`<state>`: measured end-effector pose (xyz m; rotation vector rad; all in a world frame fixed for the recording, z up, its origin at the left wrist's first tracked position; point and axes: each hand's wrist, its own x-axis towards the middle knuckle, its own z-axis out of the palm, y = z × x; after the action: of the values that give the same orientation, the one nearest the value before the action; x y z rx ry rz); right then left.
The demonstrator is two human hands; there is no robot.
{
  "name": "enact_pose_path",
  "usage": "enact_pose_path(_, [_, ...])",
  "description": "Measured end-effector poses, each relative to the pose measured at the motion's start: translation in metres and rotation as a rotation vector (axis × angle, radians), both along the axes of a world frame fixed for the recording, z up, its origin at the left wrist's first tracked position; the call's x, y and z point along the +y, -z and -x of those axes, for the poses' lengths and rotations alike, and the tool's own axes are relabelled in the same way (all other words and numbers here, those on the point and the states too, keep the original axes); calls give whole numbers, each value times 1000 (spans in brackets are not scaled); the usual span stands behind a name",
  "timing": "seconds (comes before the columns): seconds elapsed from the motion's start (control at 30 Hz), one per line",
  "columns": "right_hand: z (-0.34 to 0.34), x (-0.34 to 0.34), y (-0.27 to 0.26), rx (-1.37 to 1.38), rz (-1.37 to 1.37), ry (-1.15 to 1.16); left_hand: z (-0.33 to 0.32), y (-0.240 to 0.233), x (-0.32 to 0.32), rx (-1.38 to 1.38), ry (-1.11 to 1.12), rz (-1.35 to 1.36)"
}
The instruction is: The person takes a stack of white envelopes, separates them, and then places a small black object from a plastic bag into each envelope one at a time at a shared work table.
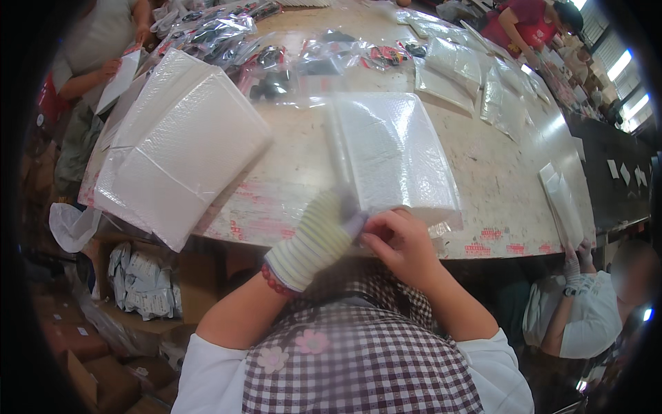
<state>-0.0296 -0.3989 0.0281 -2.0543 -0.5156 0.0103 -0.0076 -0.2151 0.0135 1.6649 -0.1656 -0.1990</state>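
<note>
A thick packet of white bubble-textured mailers (pixel 393 150), shiny as if under clear film, lies on the table in front of me. My left hand (pixel 320 235), in a striped knit glove, grips its near left corner, the fingers partly blurred. Bare, my right hand (pixel 401 240) touches the packet's near edge beside the glove. Its thumb and forefinger are bent towards each other; whether anything thin sits between them I cannot tell. To the left leans a fanned stack of white bubble mailers (pixel 181 139), jutting past the table's near edge.
Bagged dark items (pixel 274 85) in clear plastic lie across the table (pixel 289 160) at the back. More white packets (pixel 450 67) are at the back right. People stand at the far left, far right and near right, the last holding a white packet (pixel 561 207). Below left is an open carton (pixel 194 290).
</note>
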Motion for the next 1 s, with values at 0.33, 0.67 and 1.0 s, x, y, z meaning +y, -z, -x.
enact_pose_path(0.33, [24,-187,6,647,-280,-124,3,1,32,74,-6,-56])
enact_pose_path(0.67, [24,-170,-30,-481,694,516,-11,-41,45,-886,172,-877])
enact_pose_path(1.0, [-70,-102,-1,291,-47,253,-47,5,30,-427,58,-319])
